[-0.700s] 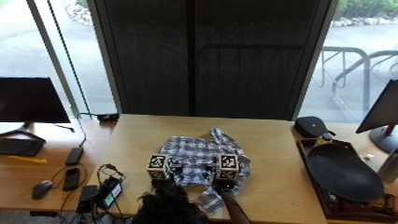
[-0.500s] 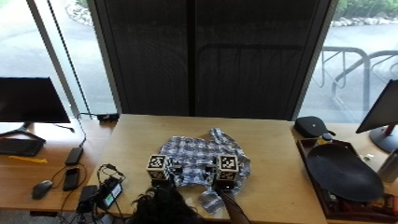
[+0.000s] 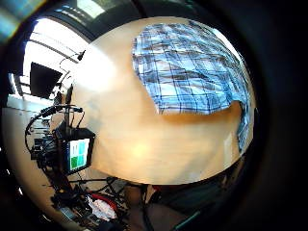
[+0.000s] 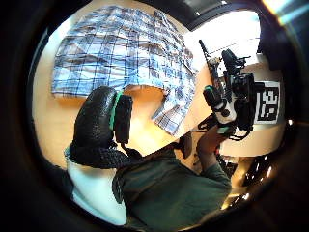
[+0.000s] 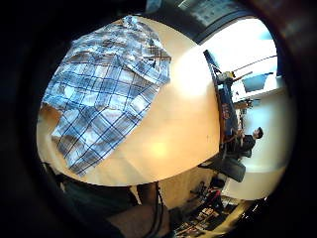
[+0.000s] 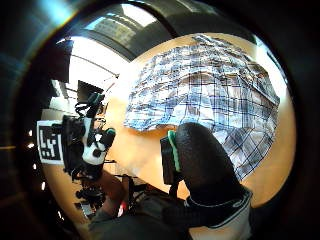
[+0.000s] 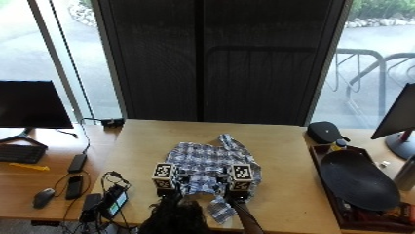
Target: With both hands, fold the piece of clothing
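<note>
**Pre-fold: hands over near hem**

Wooden tabletop (image 7: 292,161); plaid shirt (image 7: 211,163) lies rumpled near its front edge, one flap overhanging. Left hand (image 7: 170,187) and right hand (image 7: 235,189) poised above hem; finger state indeterminable. Judgement: flatten first, pinch both hem corners evenly, fold away squarely.

Person's head is blocking the near hem of the blue-and-white plaid cotton shirt (image 7: 211,168) in outside view. Both black-gloved hands are hiding under their marker gear there; finger pose unreadable. One shirt corner is hanging past the light wooden desk (image 7: 285,161) edge.
</note>
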Available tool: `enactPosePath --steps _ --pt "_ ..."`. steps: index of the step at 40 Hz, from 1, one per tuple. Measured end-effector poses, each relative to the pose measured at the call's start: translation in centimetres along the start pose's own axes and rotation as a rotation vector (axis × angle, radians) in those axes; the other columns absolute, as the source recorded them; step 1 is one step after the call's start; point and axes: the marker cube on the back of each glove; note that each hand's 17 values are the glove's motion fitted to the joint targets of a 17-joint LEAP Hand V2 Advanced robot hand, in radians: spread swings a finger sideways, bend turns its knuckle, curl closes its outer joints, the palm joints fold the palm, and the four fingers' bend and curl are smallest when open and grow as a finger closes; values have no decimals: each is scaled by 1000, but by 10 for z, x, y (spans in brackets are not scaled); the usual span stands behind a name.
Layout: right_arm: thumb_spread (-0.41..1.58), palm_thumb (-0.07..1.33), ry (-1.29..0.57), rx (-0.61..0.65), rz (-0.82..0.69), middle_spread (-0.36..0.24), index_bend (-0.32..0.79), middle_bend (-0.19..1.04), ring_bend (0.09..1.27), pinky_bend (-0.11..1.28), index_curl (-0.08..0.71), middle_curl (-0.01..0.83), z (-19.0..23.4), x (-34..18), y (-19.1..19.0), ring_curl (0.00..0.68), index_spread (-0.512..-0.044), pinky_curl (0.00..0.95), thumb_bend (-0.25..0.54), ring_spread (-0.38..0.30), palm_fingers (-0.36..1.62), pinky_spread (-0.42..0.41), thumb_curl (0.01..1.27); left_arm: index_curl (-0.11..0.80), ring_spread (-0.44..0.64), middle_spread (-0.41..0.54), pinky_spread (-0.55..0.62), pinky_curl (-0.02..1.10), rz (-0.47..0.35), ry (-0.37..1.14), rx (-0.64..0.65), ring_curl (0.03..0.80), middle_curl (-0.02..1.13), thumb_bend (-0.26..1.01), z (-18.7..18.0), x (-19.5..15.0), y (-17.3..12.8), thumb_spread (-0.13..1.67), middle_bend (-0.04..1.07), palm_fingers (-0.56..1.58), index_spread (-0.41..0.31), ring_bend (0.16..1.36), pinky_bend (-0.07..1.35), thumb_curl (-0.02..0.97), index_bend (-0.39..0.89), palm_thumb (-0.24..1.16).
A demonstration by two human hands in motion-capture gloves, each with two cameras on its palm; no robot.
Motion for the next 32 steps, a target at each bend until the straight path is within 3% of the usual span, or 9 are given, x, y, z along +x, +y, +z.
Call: enactPosePath --steps 9,14,17,21,25,29,32 --pt "1220 442 13 -28 -30 10 92 206 431 633 203 229 12 23 5 234 -370 312 103 138 246 259 280 279 325 67 417 179 15 1 -118 238 318 40 19 -7 11 1169 210 278 -100 481 239 269 145 376" --pt "1192 516 35 -194 -48 1 82 214 474 650 189 255 36 39 10 259 -354 326 104 113 260 242 311 270 321 67 415 206 31 -29 -200 251 334 56 13 -1 19 1168 213 276 -93 500 287 299 107 461" --pt "1179 541 72 -289 -50 -2 78 216 488 664 183 267 49 48 13 272 -347 337 94 104 247 235 323 266 320 67 410 219 15 -107 -200 260 344 61 24 -7 9 1167 218 267 -90 515 305 313 106 505" --pt "1155 573 128 -372 -57 -5 78 216 505 683 174 282 58 54 16 284 -336 346 78 96 229 230 336 258 317 68 402 233 60 -121 -204 270 356 68 35 -5 -3 1164 230 262 -80 537 325 330 105 564" --pt "1131 621 200 -427 -56 -9 112 196 545 676 176 289 56 58 20 299 -322 344 71 57 258 227 351 263 265 42 375 232 31 -162 -313 277 362 84 33 -5 9 1165 257 370 -82 569 305 347 135 635" --pt "1110 666 375 -484 62 -44 171 199 593 600 199 299 34 68 34 308 -333 320 63 -15 387 203 356 308 184 1 336 219 45 -183 -195 281 369 87 38 -10 -1 1187 271 540 -109 571 233 353 232 673" --pt "1100 670 362 -386 41 -72 210 192 600 545 229 305 36 66 30 310 -346 306 43 -72 494 172 350 343 122 -31 296 218 43 -192 -167 287 377 81 49 -13 -3 1198 264 655 -139 549 198 356 297 685"
